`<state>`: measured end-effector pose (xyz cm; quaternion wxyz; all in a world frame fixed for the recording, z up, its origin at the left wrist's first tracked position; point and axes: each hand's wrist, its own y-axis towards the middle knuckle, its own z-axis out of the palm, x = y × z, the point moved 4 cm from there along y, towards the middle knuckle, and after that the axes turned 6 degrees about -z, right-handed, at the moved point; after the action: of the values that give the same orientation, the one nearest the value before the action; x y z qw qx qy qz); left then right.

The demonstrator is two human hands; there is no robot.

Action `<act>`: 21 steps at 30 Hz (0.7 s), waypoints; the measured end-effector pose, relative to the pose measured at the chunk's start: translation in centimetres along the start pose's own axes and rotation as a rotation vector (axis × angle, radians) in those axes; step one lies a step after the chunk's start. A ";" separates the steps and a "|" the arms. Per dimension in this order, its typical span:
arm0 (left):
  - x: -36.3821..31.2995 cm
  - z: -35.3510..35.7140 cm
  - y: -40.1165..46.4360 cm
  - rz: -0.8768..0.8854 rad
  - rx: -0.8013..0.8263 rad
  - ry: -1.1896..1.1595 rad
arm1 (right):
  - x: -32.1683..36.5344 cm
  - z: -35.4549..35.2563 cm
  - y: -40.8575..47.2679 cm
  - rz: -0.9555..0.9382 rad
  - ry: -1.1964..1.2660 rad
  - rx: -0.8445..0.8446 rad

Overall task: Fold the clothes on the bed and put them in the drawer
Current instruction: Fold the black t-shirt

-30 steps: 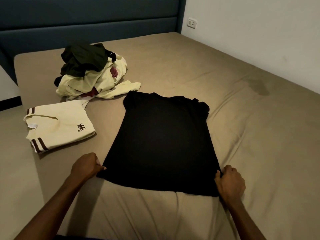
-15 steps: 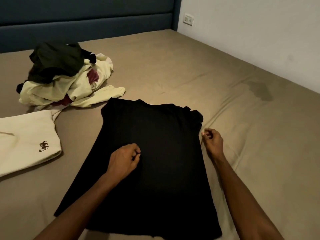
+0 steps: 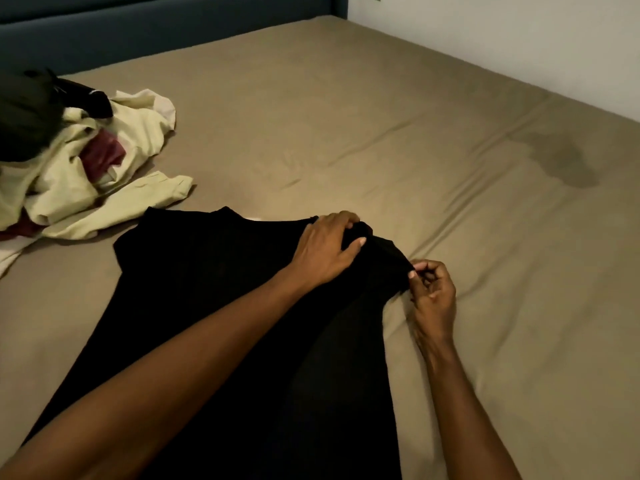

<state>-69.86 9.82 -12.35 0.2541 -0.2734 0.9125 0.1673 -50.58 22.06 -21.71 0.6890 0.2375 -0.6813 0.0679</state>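
Black T-shirt (image 3: 214, 306) lies spread flat on the tan bed sheet (image 3: 381, 116), its hem toward the camera and its shoulders farther away. At its right shoulder, the left hand (image 3: 325, 247) grips a bunched sleeve with curled fingers, while the right hand (image 3: 433, 292) pinches the sleeve's edge between thumb and fingertips. A pile of unfolded clothes (image 3: 79, 161), cream, maroon and dark green, sits at the far left, near the dark headboard (image 3: 156, 26).
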 end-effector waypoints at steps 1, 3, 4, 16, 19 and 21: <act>-0.4 0.9 1.4 0.022 0.047 0.055 | 0.3 0.1 -0.2 -0.003 -0.021 0.007; -0.9 2.8 4.2 0.031 0.181 0.190 | 1.0 0.4 -0.6 -0.020 -0.040 0.035; -1.0 3.4 5.3 0.028 0.236 0.250 | 1.4 0.6 -0.7 -0.019 -0.026 0.048; -4.7 5.7 10.8 0.144 0.667 0.035 | 2.0 0.4 -0.4 0.001 0.143 0.077; -5.1 5.9 10.4 0.042 0.665 -0.292 | 2.5 0.8 -0.8 0.051 0.161 0.092; -5.2 6.7 10.2 0.069 0.623 -0.305 | 2.4 0.8 -0.8 0.090 0.153 0.076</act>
<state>-69.57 23.03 -13.23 0.4528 -0.1235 0.8801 -0.0718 -50.78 20.45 -19.61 0.7259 0.2269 -0.6335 0.1425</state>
